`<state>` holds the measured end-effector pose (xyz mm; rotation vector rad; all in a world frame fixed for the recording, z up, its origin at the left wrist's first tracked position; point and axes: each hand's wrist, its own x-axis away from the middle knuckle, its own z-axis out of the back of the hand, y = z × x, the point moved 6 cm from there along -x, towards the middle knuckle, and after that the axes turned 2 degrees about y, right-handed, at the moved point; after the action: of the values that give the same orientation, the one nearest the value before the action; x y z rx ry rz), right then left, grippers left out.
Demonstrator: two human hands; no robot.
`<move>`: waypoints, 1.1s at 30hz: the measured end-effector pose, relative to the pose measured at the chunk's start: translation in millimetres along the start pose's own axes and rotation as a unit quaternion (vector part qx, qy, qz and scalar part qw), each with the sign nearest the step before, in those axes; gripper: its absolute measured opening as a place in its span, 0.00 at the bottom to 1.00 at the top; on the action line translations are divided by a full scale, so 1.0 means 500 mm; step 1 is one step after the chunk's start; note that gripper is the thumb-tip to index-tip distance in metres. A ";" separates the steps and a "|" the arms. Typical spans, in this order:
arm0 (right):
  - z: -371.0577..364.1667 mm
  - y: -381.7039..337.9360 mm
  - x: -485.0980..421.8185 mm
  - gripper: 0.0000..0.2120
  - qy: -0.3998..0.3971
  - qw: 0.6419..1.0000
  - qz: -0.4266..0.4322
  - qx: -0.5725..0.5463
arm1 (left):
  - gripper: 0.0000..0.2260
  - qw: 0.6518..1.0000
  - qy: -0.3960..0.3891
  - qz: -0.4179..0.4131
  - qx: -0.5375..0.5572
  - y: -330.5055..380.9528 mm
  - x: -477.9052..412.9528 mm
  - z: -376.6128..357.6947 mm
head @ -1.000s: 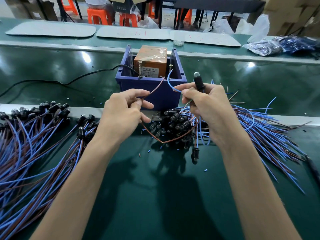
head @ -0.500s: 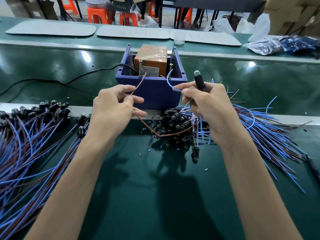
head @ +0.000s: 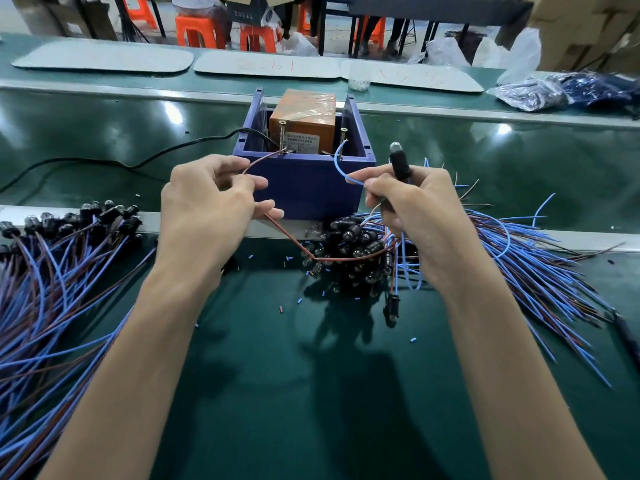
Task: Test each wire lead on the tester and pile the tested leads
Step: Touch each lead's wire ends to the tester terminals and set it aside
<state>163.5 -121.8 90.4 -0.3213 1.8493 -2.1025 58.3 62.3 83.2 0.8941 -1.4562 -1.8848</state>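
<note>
Item: wire lead (head: 349,258) over the table, under test; left grip (head: 204,206) pinches brown wire (head: 263,162), tip at tester (head: 304,112) left post (head: 283,131); right grip (head: 415,206) holds bulb socket (head: 400,162) and blue wire (head: 341,168), tip just beside right post (head: 343,135).

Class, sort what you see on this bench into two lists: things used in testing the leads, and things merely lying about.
In use: left hand pinching brown wire; right hand holding bulb socket and blue wire; orange tester in blue box; left lead pile; right lead pile.
Lying about: plastic bags; grey boards; orange stools; wire offcuts.
</note>
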 end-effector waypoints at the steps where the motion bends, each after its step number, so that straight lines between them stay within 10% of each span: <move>1: 0.000 0.000 0.000 0.12 -0.001 1.000 0.000 0.000 | 0.10 1.000 0.002 0.000 0.001 0.001 0.000 0.002; 33: 0.028 0.017 -0.021 0.24 0.067 0.994 -0.043 0.076 | 0.11 0.997 -0.056 -0.002 -0.054 0.005 -0.007 0.012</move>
<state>179.3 -131.3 84.2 -0.2305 1.7619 -2.3606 55.5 67.9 87.5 0.7529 -1.4031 -2.0237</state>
